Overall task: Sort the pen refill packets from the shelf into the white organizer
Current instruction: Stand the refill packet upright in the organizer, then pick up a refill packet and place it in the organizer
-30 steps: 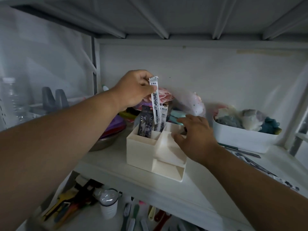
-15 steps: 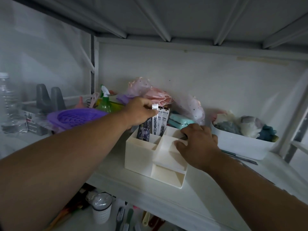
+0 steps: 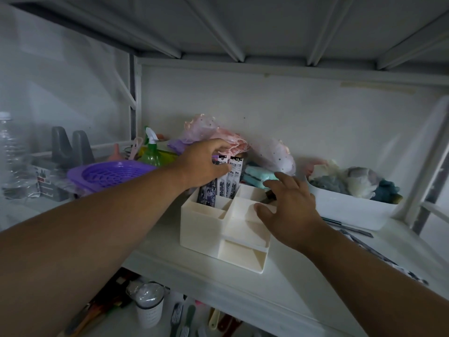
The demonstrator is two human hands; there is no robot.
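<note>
The white organizer point(image 3: 201, 229) stands on the white shelf, near its front edge. Several white pen refill packets point(image 3: 233, 181) stand upright in its rear left compartment, next to a dark printed packet point(image 3: 207, 196). My left hand point(image 3: 204, 164) reaches in from the left, and its curled fingers and thumb hold the top of the leftmost white packet. My right hand point(image 3: 291, 207) hovers over the organizer's right compartments with fingers spread; its thumb touches the top edge. The packets' lower ends are hidden inside the compartment.
A white bin point(image 3: 349, 211) of soft items stands to the right, with flat dark tools point(image 3: 349, 229) lying in front of it. A purple basket point(image 3: 109, 173), a green spray bottle point(image 3: 151, 154) and pink bags point(image 3: 218, 136) crowd the left and back. A cup point(image 3: 148, 305) sits below.
My left hand has lowered the white packet from above into the organizer's rear compartment. My right hand has lifted its fingers off the organizer and spread them.
</note>
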